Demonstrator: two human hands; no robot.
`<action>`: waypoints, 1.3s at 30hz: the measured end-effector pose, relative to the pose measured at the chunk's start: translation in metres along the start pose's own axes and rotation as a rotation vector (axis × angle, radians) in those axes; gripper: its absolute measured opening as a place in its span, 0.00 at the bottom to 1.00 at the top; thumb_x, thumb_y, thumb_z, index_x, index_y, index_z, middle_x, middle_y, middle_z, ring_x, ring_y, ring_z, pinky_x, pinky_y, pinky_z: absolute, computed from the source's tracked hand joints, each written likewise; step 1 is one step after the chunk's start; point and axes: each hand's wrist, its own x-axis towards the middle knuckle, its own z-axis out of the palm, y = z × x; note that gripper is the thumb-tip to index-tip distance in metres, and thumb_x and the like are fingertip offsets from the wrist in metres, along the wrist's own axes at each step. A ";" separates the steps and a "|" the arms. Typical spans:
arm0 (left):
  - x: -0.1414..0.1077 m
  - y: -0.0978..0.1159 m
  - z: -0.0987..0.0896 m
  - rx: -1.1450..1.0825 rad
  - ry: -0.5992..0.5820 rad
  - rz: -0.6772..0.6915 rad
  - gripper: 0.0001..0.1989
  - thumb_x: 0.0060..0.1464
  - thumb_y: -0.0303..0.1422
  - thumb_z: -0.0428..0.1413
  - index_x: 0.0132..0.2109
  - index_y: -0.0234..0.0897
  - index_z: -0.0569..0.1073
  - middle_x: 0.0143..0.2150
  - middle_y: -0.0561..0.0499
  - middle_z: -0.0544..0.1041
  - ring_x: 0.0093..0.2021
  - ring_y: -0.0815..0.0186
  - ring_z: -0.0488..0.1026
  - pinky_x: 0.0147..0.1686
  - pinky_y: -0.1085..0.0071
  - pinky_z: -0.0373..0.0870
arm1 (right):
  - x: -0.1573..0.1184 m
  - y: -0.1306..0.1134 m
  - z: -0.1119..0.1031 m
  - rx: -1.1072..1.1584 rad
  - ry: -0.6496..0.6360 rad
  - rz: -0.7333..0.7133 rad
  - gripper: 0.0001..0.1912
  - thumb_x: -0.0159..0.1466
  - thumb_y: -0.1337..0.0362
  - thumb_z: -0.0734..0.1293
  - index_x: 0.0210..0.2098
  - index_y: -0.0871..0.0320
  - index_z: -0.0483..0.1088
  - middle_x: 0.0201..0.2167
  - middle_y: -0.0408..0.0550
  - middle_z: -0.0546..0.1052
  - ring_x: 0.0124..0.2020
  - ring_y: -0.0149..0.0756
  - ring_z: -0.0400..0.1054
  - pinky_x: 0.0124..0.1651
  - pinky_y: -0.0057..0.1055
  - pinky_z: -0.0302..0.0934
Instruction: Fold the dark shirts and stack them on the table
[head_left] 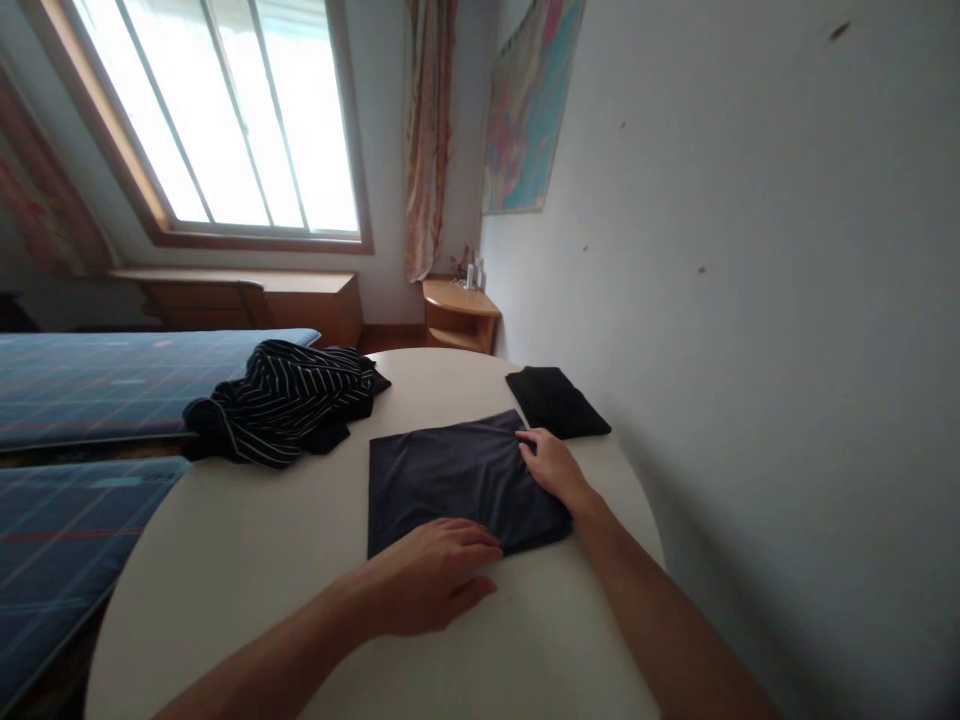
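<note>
A dark grey-blue garment point(450, 475) lies folded into a rough rectangle on the round white table point(247, 600), with soft creases across its right half. My left hand point(439, 575) rests over its near edge, fingers stretched out and pointing right. On the garment's right side lies my right hand point(551, 465), its fingers extended on the cloth near the far right corner. Neither hand grips the fabric visibly. Just beyond my right hand is a folded black cloth point(559, 402), flat near the table's right edge.
A crumpled black garment with white stripes point(292, 400) sits at the table's far left edge. Blue plaid mattresses point(112, 385) stand to the left. A wall point(750, 350) runs close along the right. A small wooden corner shelf point(459, 297) stands beyond the table.
</note>
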 end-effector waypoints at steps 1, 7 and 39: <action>-0.001 -0.005 -0.001 0.018 0.010 -0.022 0.18 0.67 0.38 0.48 0.59 0.42 0.72 0.62 0.47 0.72 0.63 0.58 0.67 0.62 0.62 0.63 | 0.000 0.000 0.000 0.004 0.006 -0.003 0.17 0.66 0.68 0.62 0.52 0.64 0.75 0.52 0.57 0.76 0.52 0.39 0.71 0.58 0.31 0.61; -0.016 -0.071 -0.005 0.185 0.165 -0.334 0.24 0.64 0.43 0.51 0.64 0.44 0.69 0.72 0.45 0.56 0.71 0.48 0.52 0.66 0.49 0.53 | 0.006 -0.004 -0.011 0.006 0.020 -0.033 0.16 0.66 0.68 0.63 0.51 0.64 0.76 0.51 0.57 0.76 0.53 0.40 0.71 0.59 0.33 0.61; -0.045 -0.181 -0.036 -0.914 0.623 -0.596 0.37 0.48 0.65 0.52 0.44 0.35 0.77 0.41 0.41 0.82 0.50 0.50 0.76 0.49 0.58 0.70 | -0.012 -0.258 -0.015 -0.418 -0.386 -0.272 0.17 0.69 0.71 0.56 0.50 0.60 0.74 0.56 0.62 0.71 0.45 0.42 0.76 0.44 0.33 0.70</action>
